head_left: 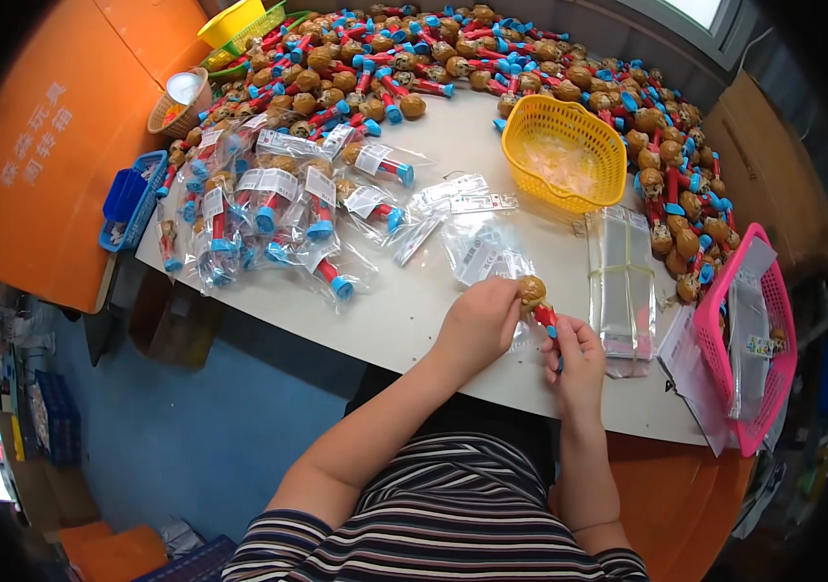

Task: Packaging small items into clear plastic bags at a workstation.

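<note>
Over the front of the table I hold a small toy (545, 315) with a round brown head, a red stem and a blue end. My left hand (480, 320) is closed at its head end, with the fingertips pinching beside the brown ball. My right hand (579, 367) grips the blue end, which its fingers partly hide. Just beyond my hands lie clear plastic bags (487, 254) with printed inserts. More printed cards (453, 196) lie behind them. To the left, several bagged toys (273, 194) are heaped together.
A big pile of loose toys (414, 58) spreads across the back and right of the white table (433, 320). A yellow basket (584, 201) stands mid-table. Banded clear bags (620, 291) lie right of my hands, near a pink basket (784, 388). A blue basket (108, 233) sits at the left edge.
</note>
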The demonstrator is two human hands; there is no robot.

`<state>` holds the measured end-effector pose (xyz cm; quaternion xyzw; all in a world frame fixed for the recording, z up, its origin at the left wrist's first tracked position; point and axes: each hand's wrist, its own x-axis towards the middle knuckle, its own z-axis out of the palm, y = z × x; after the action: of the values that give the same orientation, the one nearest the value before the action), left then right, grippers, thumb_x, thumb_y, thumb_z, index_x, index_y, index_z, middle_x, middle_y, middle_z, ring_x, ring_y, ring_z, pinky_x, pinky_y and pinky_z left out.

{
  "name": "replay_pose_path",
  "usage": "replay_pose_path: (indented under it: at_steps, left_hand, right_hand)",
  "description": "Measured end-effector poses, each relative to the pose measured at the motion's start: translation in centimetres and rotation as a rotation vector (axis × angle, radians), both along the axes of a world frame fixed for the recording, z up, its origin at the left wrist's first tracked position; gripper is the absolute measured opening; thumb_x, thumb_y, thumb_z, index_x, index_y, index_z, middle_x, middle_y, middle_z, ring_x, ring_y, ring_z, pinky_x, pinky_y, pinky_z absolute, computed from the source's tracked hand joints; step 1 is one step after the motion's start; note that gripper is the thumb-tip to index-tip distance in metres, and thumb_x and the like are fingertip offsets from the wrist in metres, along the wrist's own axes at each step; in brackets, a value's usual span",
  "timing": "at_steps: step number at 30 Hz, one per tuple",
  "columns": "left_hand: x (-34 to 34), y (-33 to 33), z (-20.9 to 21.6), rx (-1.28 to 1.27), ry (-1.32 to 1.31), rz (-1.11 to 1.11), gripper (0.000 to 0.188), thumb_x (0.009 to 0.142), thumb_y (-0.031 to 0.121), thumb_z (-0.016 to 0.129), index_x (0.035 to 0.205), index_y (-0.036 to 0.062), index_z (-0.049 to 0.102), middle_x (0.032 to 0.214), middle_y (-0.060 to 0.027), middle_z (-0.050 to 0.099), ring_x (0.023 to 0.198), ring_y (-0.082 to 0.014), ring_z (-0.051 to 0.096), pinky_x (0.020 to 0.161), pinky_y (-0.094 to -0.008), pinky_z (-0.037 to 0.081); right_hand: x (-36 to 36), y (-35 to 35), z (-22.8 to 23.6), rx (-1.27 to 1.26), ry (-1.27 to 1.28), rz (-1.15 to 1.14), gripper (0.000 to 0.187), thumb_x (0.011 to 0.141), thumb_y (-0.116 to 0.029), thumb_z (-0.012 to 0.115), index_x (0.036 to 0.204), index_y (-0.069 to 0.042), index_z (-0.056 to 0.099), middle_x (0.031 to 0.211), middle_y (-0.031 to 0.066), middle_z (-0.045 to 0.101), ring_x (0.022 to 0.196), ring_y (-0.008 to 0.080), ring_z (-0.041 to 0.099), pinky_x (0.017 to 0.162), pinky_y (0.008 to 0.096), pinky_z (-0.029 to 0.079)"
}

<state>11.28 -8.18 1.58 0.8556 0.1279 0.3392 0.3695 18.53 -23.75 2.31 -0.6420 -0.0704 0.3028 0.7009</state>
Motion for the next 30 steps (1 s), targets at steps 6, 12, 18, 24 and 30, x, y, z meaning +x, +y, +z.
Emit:
replay_pose_path:
  at_steps: [6,12,18,24,30]
  left_hand:
    - [0.3,0.2,1.9,0.119,-0.041,-0.085,0.013,0.079,0.001,0.065,0.091,0.0025,0.058,0.085,-0.0138,0.058,0.083,-0.0334,0.058,0.072,-0.0409,0.048]
    - [-0.4,-0.2,1.2,0.082,-0.055,-0.013,0.016,0.078,0.001,0.066,0.092,0.0029,0.059,0.086,-0.0136,0.058,0.083,-0.0336,0.058,0.073,-0.0405,0.048]
    - [-0.4,-1.2,1.8,0.128,-0.08,-0.072,0.017,0.078,0.001,0.066,0.093,0.0035,0.059,0.088,-0.0133,0.059,0.082,-0.0335,0.059,0.072,-0.0403,0.049]
    - [-1.9,-0.3,0.6,0.14,-0.007,0.049,0.014,0.079,0.002,0.067,0.091,0.0035,0.06,0.086,-0.0126,0.06,0.08,-0.0319,0.059,0.07,-0.0398,0.048]
    - [-2.9,-1.1,0.3,0.071,0.031,0.105,0.013,0.08,0.002,0.067,0.09,0.003,0.06,0.081,-0.0123,0.059,0.076,-0.0313,0.059,0.068,-0.0393,0.048]
  right_hand:
    - [-1.6,0.2,-1.9,-0.144,-0.729,0.202,0.02,0.095,-0.01,0.06,0.112,0.002,0.06,0.079,0.0032,0.061,0.063,0.0079,0.057,0.058,0.0229,0.051]
    - [0.5,-0.7,-0.4,0.198,0.184,0.025,0.017,0.097,-0.01,0.058,0.11,0.001,0.058,0.082,0.0044,0.062,0.065,0.0077,0.058,0.057,0.022,0.049]
    - [-1.9,1.0,-0.9,0.012,-0.292,0.081,0.017,0.096,-0.013,0.059,0.107,-0.001,0.056,0.084,0.0086,0.064,0.065,0.0124,0.06,0.061,0.0223,0.046]
    - [-1.7,-0.2,-0.8,-0.114,-0.539,0.261,0.038,0.086,-0.004,0.068,0.12,0.001,0.053,0.1,0.0137,0.062,0.09,0.0224,0.064,0.081,0.031,0.051]
    - [-1.6,-2.7,0.2,-0.304,-0.989,0.202,0.031,0.086,-0.001,0.067,0.115,0.003,0.058,0.098,0.0109,0.063,0.087,0.0168,0.062,0.077,0.0253,0.05]
